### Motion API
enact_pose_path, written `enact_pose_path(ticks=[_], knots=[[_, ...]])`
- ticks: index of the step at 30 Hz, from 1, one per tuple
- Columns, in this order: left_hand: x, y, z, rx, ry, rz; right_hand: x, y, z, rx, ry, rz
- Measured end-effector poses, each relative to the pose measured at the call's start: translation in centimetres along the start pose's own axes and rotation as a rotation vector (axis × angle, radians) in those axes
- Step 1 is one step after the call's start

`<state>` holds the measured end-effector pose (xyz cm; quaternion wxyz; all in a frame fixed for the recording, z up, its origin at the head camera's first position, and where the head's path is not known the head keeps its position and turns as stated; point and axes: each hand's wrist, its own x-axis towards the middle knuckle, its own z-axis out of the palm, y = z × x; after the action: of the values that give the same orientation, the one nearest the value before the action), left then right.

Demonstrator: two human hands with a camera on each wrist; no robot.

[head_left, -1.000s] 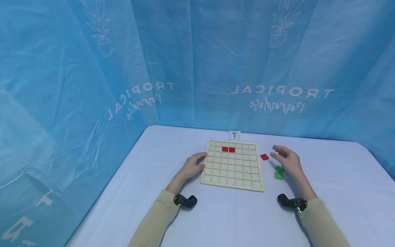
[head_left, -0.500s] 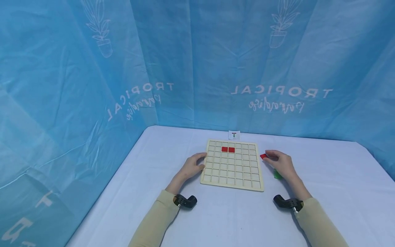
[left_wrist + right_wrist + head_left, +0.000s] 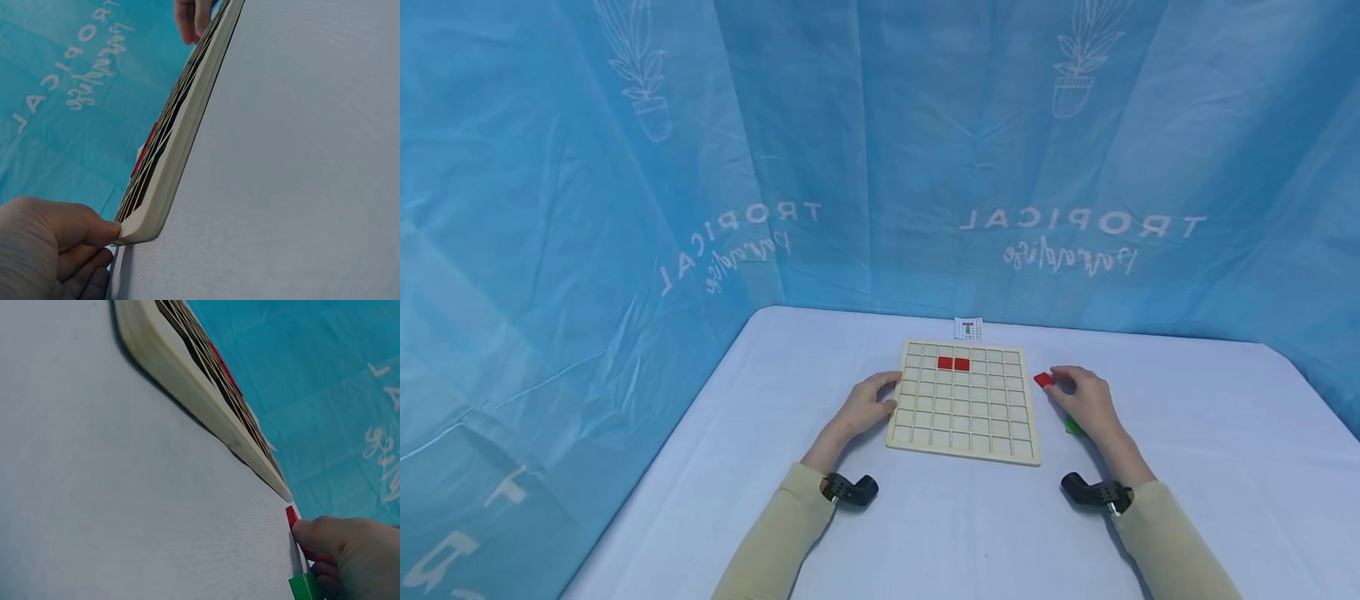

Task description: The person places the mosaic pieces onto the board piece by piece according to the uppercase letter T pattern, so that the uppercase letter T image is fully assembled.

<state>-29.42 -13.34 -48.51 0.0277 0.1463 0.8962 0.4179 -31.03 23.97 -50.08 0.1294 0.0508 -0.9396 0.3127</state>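
Before blue printed cloth (image 3: pixel 887 167), the white desk (image 3: pixel 970 533) carries a squarish grid board (image 3: pixel 962 410), flat, its near edge slanting slightly toward the person at right. The left hand (image 3: pixel 862 407) touches its left edge, thumb and forefinger apart. The right hand (image 3: pixel 1086 402), near the board's right edge, pinches a red tile (image 3: pixel 1042 379) set askew to the grid. A card (image 3: pixel 967 328) lies just past the far edge; a green tile (image 3: pixel 1072 426) is partly hidden by the right hand; two inset red tiles (image 3: pixel 945 363) form a left-to-right row.

Pale flat gridded board (image 3: pixel 962 408), 2 adjacent red tiles (image 3: pixel 945 363) in it, 1 red tile (image 3: pixel 1042 379) pinched beside it
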Motion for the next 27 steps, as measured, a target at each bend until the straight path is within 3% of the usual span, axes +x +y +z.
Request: enact_pose_path(ticks=[10,16,21,27], knots=[[-0.1,0.1,0.0,-0.001,0.004,0.002,-0.2,-0.1,0.4,-0.002,0.061,-0.045],[-0.2,0.2,-0.1,-0.014,0.003,0.014,0.3,-0.5,-0.4,0.047,0.059,-0.011],[-0.2,0.0,0.0,-0.006,-0.002,-0.005,1.5,-1.3,-1.3,0.120,0.042,-0.014],[-0.1,0.2,0.0,-0.017,0.009,0.007,4.3,0.4,0.3,0.162,0.119,-0.085]])
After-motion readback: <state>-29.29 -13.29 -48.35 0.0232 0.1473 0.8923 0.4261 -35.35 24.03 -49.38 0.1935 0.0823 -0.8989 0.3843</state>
